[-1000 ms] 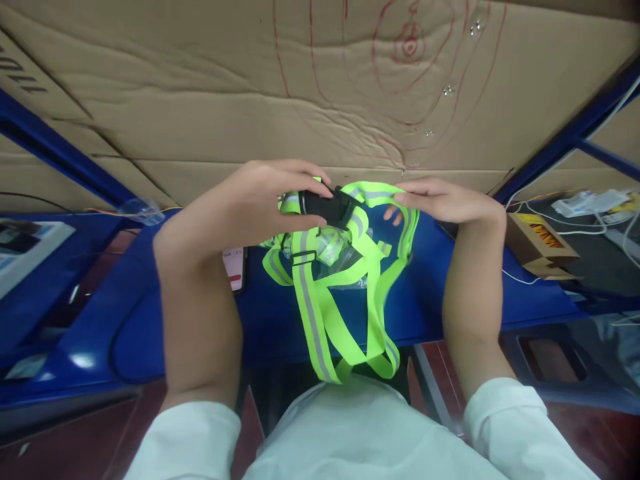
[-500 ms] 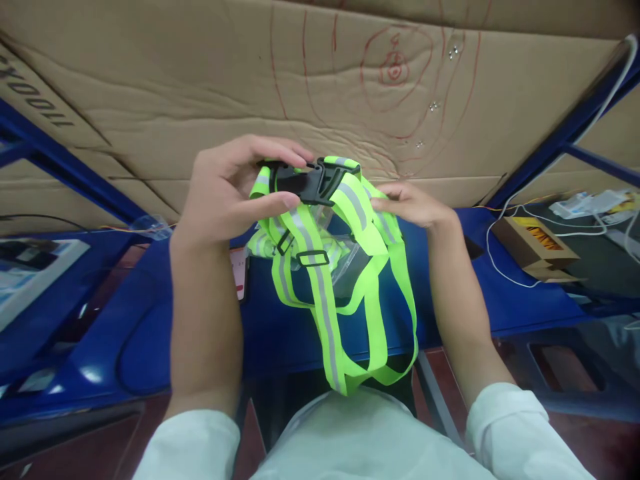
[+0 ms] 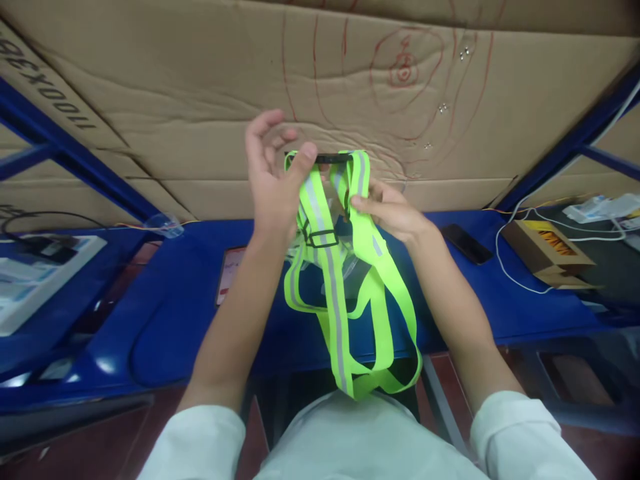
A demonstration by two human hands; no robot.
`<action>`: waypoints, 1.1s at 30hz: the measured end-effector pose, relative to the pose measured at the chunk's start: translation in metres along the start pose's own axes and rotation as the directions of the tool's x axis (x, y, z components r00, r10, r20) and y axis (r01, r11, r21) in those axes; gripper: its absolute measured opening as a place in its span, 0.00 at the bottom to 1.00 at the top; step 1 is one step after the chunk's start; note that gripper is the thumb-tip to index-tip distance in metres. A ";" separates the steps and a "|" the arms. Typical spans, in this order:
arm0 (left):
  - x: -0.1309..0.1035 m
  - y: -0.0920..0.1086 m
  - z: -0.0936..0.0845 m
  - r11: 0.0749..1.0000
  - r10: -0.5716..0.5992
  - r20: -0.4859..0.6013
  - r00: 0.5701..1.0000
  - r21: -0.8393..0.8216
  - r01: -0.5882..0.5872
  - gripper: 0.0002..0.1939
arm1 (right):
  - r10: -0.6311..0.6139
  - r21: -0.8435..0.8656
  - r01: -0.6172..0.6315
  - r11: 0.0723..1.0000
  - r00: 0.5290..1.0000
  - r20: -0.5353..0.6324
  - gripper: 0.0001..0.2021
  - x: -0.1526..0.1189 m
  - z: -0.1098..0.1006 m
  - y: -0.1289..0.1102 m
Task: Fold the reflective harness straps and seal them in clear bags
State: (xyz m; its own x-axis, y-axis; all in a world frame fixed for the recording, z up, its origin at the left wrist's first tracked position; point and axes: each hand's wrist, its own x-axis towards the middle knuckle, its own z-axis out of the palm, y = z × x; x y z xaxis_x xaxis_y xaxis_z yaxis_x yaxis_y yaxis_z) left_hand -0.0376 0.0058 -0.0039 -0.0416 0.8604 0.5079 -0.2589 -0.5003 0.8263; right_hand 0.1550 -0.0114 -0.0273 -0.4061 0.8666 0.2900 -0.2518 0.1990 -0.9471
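A neon yellow-green harness of reflective straps [image 3: 337,287] hangs between my hands, its loops reaching down towards my shirt. Its black buckle [image 3: 333,159] is at the top, seen nearly edge-on. My left hand [image 3: 277,167] has its thumb against the strap at the buckle's left end, with the other fingers curled loosely behind. My right hand [image 3: 387,207] pinches the strap right of the buckle between thumb and fingers. A black slider [image 3: 321,239] sits on the left strap. Behind the straps, a clear plastic bag is partly hidden.
On the blue table [image 3: 525,313] lie a phone with a lit screen [image 3: 230,270], a dark phone [image 3: 466,244] and an open cardboard box [image 3: 547,250] beside a white cable. A white tray [image 3: 50,283] is at left. Cardboard [image 3: 210,80] stands behind.
My left hand has moved right and its fingers have lifted off the buckle's front. The buckle has turned edge-on. The view has shifted slightly, and the dark phone now shows fully.
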 end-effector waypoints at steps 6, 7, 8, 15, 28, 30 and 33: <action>-0.019 -0.019 0.025 0.904 -0.386 0.124 0.914 -0.146 0.402 0.44 | -0.054 0.024 0.061 0.998 0.973 -0.225 0.22 0.003 0.000 -0.011; -0.021 -0.020 0.026 0.880 -0.442 0.198 0.875 -0.096 0.466 0.43 | -0.048 0.018 0.054 0.998 0.968 -0.245 0.22 0.002 -0.003 -0.014; -0.022 -0.020 0.026 0.862 -0.480 0.257 0.839 -0.041 0.506 0.40 | -0.044 0.015 0.050 0.999 0.965 -0.260 0.22 0.002 -0.006 -0.016; -0.018 -0.008 0.023 0.849 -0.481 0.237 0.844 -0.114 0.516 0.17 | -0.007 -0.093 -0.005 0.996 0.991 -0.131 0.28 -0.013 -0.016 -0.033; -0.012 -0.004 0.019 0.902 -0.307 0.133 0.942 -0.275 0.333 0.18 | -0.111 -0.269 0.085 0.959 0.990 -0.083 0.26 -0.014 -0.003 -0.031; -0.012 -0.004 0.019 0.893 -0.320 0.150 0.936 -0.282 0.350 0.16 | -0.174 -0.339 0.131 0.932 0.980 -0.100 0.32 -0.016 0.004 -0.032; -0.013 -0.005 0.021 0.877 -0.353 0.108 0.929 -0.308 0.369 0.10 | -0.197 -0.469 0.103 0.877 0.968 -0.155 0.39 -0.018 0.020 -0.029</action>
State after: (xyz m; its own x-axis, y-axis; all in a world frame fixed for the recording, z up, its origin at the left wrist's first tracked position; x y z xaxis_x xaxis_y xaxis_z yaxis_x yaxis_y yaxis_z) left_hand -0.0152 -0.0046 -0.0097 0.1564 0.9658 0.2068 -0.5400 -0.0917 0.8367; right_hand 0.1518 -0.0424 -0.0027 -0.2071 0.8709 0.4458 0.1492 0.4784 -0.8653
